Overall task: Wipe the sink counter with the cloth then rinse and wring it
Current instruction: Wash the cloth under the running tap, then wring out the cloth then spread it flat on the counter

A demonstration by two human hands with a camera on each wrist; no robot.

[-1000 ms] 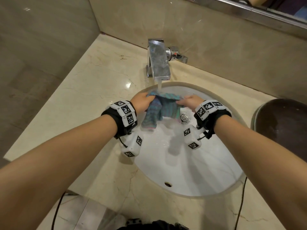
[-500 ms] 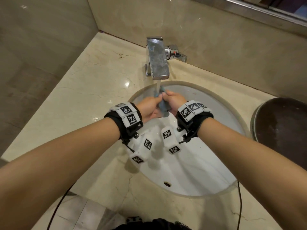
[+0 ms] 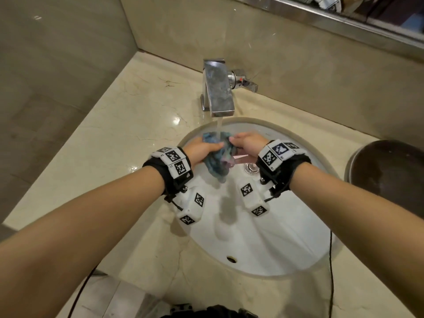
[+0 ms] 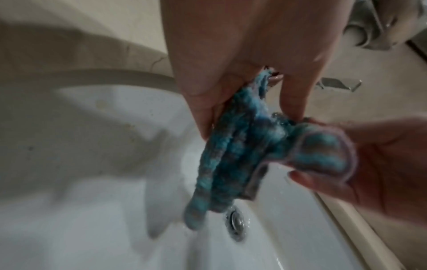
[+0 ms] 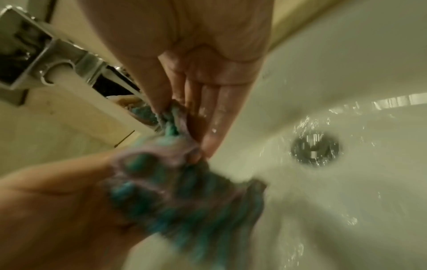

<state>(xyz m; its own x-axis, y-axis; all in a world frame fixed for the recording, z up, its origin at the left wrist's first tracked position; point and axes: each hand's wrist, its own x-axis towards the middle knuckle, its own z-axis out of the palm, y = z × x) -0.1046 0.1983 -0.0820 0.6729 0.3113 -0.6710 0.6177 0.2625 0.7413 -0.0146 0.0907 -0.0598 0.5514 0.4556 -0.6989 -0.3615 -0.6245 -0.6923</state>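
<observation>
A wet blue-and-purple cloth (image 3: 218, 157) hangs bunched over the white sink basin (image 3: 275, 237), right under the water running from the chrome faucet (image 3: 219, 88). My left hand (image 3: 202, 149) pinches its left side and my right hand (image 3: 246, 143) pinches its right side. In the left wrist view the cloth (image 4: 242, 155) dangles from my left hand (image 4: 249, 102) above the drain (image 4: 235, 222), and the right hand (image 4: 360, 160) holds a folded end. In the right wrist view thumb and fingers of my right hand (image 5: 182, 124) nip the cloth (image 5: 180, 191).
The beige marble counter (image 3: 128, 138) surrounds the basin, with walls at left and behind. A dark round bowl (image 3: 387, 171) sits on the counter at the right. The faucet handle (image 3: 245, 82) sticks out to the right. The drain (image 3: 251, 167) lies under my right wrist.
The hands, pressed together on the bunched cloth half a second ago, have drawn slightly apart, letting more of the cloth hang down under the stream. One second ago it was spread wider.
</observation>
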